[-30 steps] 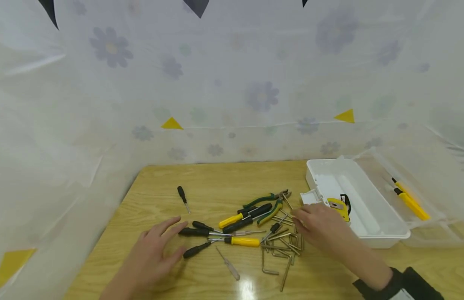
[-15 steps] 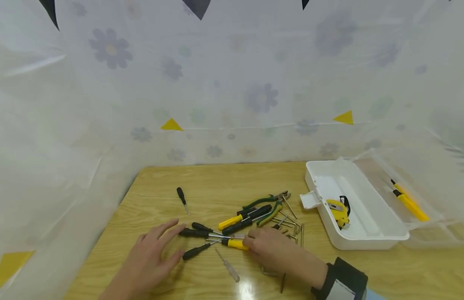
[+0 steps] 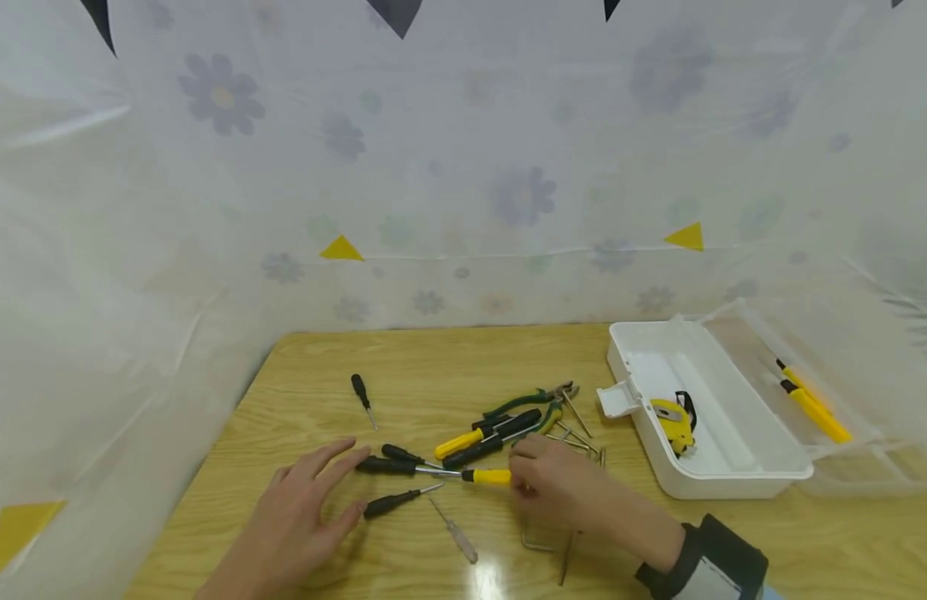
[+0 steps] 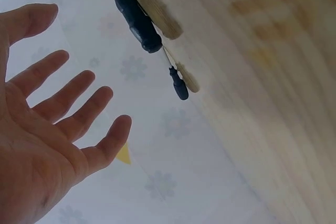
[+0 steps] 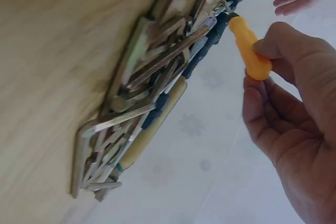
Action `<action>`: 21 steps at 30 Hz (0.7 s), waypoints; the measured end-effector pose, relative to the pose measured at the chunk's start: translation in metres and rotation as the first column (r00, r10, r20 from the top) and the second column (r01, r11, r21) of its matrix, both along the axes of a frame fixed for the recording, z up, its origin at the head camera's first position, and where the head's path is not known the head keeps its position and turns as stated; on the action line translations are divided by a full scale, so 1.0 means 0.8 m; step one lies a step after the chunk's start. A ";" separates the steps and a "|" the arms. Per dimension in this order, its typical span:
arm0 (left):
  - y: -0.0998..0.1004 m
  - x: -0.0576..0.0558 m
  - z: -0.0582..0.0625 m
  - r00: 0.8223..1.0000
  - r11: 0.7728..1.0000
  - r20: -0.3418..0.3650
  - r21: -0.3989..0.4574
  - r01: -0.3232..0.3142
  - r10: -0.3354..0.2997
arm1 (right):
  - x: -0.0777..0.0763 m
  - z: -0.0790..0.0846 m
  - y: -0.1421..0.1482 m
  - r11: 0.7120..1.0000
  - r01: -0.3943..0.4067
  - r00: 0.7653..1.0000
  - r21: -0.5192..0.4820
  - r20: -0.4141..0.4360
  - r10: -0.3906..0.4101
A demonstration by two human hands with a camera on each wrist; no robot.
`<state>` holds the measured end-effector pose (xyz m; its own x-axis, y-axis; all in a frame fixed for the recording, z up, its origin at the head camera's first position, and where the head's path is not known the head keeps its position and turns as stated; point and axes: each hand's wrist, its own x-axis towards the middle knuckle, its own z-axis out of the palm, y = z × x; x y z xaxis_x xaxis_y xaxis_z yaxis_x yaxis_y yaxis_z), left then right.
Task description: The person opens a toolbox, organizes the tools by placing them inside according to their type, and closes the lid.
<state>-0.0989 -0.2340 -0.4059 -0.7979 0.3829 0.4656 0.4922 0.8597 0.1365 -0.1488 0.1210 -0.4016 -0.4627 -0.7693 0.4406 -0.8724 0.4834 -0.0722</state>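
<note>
In the head view my right hand [image 3: 557, 482] pinches the end of a yellow-handled screwdriver [image 3: 488, 476] between thumb and fingers. The right wrist view shows the yellow handle [image 5: 247, 45] raised off the table, its shaft pointing away from the palm. My left hand [image 3: 302, 508] is spread and holds nothing. Its fingertips reach close to a black-handled screwdriver [image 3: 386, 465] and another black screwdriver [image 3: 392, 503]. A small clear-handled screwdriver [image 3: 460, 540] lies between the hands. Bent hex keys [image 5: 168, 56] are heaped under the right hand, which partly hides them in the head view.
Green-handled pliers [image 3: 519, 403] lie behind more screwdrivers, including a yellow one [image 3: 458, 442]. A small black screwdriver [image 3: 362, 400] lies apart at the back left. To the right, an open white box [image 3: 734, 479] holds a yellow tape measure [image 3: 672, 423]; its clear lid holds yellow-handled tools [image 3: 818, 410].
My right hand has moved left from beside the white box to the yellow-handled screwdriver, taken hold of it, and drawn it slightly right. The left hand has hardly moved.
</note>
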 end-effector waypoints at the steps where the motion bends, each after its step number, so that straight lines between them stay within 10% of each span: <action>1: 0.000 0.000 0.000 1.000 1.000 -0.006 -0.001 0.002 -0.002 | 0.000 -0.001 0.003 1.000 -0.017 1.000 -0.023 -0.024 0.016; 12: 0.002 0.001 0.000 0.999 1.000 -0.030 0.009 0.020 -0.020 | -0.013 -0.018 0.032 0.967 -0.088 0.984 -0.240 -0.173 0.047; 21: 0.012 0.000 0.001 0.999 0.999 0.017 -0.016 0.031 -0.031 | -0.025 -0.002 0.079 0.913 0.139 0.933 -0.383 -0.258 -0.250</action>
<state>-0.0993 -0.2241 -0.4050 -0.7929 0.4151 0.4461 0.5166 0.8462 0.1309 -0.1691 0.1839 -0.4033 -0.3925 -0.4456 0.8046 -0.7712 0.6361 -0.0239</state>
